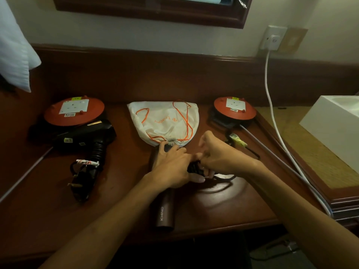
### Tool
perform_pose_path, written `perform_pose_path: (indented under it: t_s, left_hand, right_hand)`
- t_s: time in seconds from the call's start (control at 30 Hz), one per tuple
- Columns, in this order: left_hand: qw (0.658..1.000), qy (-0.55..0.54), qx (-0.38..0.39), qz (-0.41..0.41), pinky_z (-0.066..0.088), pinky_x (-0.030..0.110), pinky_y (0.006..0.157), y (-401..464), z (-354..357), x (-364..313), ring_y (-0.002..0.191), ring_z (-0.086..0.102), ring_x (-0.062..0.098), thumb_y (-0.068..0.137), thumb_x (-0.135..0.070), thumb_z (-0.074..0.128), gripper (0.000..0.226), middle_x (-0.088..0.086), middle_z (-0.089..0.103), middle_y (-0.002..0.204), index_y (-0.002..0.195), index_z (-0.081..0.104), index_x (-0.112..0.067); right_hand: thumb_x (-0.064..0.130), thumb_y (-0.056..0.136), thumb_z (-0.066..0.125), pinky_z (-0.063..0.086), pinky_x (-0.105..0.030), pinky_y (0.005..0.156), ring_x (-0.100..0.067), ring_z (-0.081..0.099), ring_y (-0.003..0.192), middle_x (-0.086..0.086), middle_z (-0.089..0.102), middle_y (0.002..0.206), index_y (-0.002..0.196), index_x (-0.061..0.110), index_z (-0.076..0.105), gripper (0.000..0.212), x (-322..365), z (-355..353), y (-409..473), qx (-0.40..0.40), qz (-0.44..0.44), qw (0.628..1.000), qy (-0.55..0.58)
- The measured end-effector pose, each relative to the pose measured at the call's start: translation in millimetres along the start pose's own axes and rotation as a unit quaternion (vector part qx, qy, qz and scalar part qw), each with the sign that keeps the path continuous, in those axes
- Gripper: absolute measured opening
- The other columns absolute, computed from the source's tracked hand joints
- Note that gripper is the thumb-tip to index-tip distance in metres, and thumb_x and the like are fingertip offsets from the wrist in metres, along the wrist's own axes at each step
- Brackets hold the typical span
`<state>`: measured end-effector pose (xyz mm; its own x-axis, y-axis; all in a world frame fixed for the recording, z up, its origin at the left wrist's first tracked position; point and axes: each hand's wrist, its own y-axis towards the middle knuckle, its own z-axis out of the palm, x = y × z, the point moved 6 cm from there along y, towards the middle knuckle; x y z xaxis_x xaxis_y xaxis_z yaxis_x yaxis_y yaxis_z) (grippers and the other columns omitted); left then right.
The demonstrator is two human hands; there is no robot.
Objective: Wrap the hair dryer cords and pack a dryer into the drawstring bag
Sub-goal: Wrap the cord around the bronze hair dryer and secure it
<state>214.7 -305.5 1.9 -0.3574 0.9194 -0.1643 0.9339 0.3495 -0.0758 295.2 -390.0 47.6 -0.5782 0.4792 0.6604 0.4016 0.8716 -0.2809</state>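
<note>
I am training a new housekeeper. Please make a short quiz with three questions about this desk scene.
1. True or false: the brown dryer is already inside the white bag.
2. Which dryer has its cord already tied: A, the black dryer; B, the brown one?
3. What do the left hand and right hand work on together?

Key: 1 false, it lies on the desk before the bag. 2 A. 3 the black cord of the brown dryer.

Bare desktop (223, 200) near right, black dryer (83, 138) blocking left, cord reels (235, 108) flanking bag (165, 121)
</note>
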Motion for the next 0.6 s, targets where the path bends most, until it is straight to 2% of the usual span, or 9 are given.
perform_pose_path:
  t_s: [0.1, 0.23, 0.27, 0.33, 0.4, 0.43, 0.47, 0.53, 0.6]
  left_hand:
    - [0.999, -0.045, -0.026, -0.016, 0.01, 0.056, 0.117, -2, -4, 5, 0.132, 0.041, 0.017, 0.082, -0.084, 0.046, 0.057, -0.008, 0.052, 0.111, 0.128, 0.055, -0.053]
    - [0.99, -0.096, -0.1, -0.038, 0.015, 0.051, 0.114, -7, -11, 19, 0.133, 0.043, 0.012, 0.083, -0.08, 0.05, 0.054, -0.014, 0.059, 0.13, 0.131, 0.054, -0.054]
    - [0.986, -0.116, -0.115, -0.039, 0.016, 0.051, 0.113, -8, -15, 23, 0.131, 0.045, 0.012, 0.085, -0.076, 0.054, 0.05, -0.015, 0.061, 0.128, 0.129, 0.055, -0.054]
    - [0.975, -0.174, -0.13, -0.042, 0.022, 0.051, 0.114, -11, -23, 33, 0.126, 0.05, 0.012, 0.085, -0.069, 0.062, 0.042, -0.022, 0.063, 0.118, 0.125, 0.058, -0.057]
    - [0.963, -0.238, -0.122, -0.039, 0.029, 0.053, 0.113, -14, -25, 44, 0.121, 0.053, 0.009, 0.078, -0.069, 0.068, 0.043, -0.037, 0.06, 0.1, 0.121, 0.061, -0.06]
    - [0.957, -0.267, -0.106, -0.03, 0.033, 0.054, 0.113, -16, -24, 48, 0.118, 0.056, 0.007, 0.074, -0.071, 0.068, 0.044, -0.042, 0.058, 0.094, 0.117, 0.06, -0.065]
    - [0.954, -0.286, -0.093, -0.016, 0.036, 0.053, 0.112, -18, -23, 51, 0.115, 0.058, 0.006, 0.07, -0.074, 0.067, 0.047, -0.044, 0.059, 0.093, 0.116, 0.058, -0.068]
    - [0.95, -0.298, -0.089, 0.007, 0.037, 0.052, 0.111, -22, -22, 53, 0.109, 0.061, 0.002, 0.066, -0.076, 0.065, 0.046, -0.04, 0.061, 0.098, 0.111, 0.056, -0.074]
    - [0.944, -0.317, -0.085, 0.009, 0.038, 0.049, 0.111, -25, -22, 55, 0.104, 0.062, -0.001, 0.067, -0.075, 0.063, 0.045, -0.034, 0.066, 0.096, 0.112, 0.061, -0.068]
  right_hand:
    - [0.004, 0.095, 0.062, 0.063, -0.045, 0.06, -0.036, 0.073, 0.071, -0.017, 0.072, 0.087, 0.116, 0.019, 0.037, 0.035, 7, -5, -9, -0.024, -0.021, 0.998, -0.048]
    - [0.015, 0.098, 0.062, 0.061, -0.045, 0.058, -0.015, 0.068, 0.058, -0.007, 0.073, 0.081, 0.109, 0.017, 0.056, 0.013, 6, -9, -28, -0.054, -0.054, 0.996, -0.047]
    - [0.016, 0.1, 0.06, 0.059, -0.04, 0.054, -0.01, 0.064, 0.052, -0.005, 0.073, 0.076, 0.11, 0.017, 0.062, 0.01, 3, -6, -33, -0.05, -0.07, 0.996, -0.035]
    - [0.016, 0.103, 0.056, 0.05, -0.021, 0.052, -0.003, 0.06, 0.051, 0.006, 0.071, 0.07, 0.122, 0.022, 0.068, 0.023, -4, 1, -40, -0.063, -0.103, 0.993, -0.013]
    - [0.011, 0.102, 0.057, 0.046, -0.015, 0.059, 0.008, 0.059, 0.062, 0.027, 0.066, 0.069, 0.131, 0.029, 0.067, 0.035, -12, 5, -46, -0.095, -0.141, 0.985, 0.01]
    - [0.01, 0.102, 0.057, 0.045, -0.015, 0.06, 0.007, 0.06, 0.066, 0.028, 0.065, 0.071, 0.132, 0.031, 0.067, 0.038, -16, 7, -47, -0.101, -0.163, 0.981, 0.024]
    - [0.009, 0.101, 0.058, 0.045, -0.019, 0.062, 0.001, 0.062, 0.069, 0.021, 0.068, 0.076, 0.131, 0.033, 0.067, 0.04, -21, 11, -47, -0.101, -0.179, 0.978, 0.037]
    - [0.01, 0.101, 0.06, 0.054, -0.042, 0.069, -0.017, 0.068, 0.08, 0.001, 0.074, 0.092, 0.131, 0.037, 0.067, 0.042, -32, 18, -44, -0.104, -0.199, 0.973, 0.056]
    - [0.007, 0.099, 0.061, 0.054, -0.044, 0.071, -0.02, 0.067, 0.08, -0.002, 0.072, 0.093, 0.131, 0.034, 0.068, 0.042, -37, 23, -43, -0.115, -0.215, 0.968, 0.064]
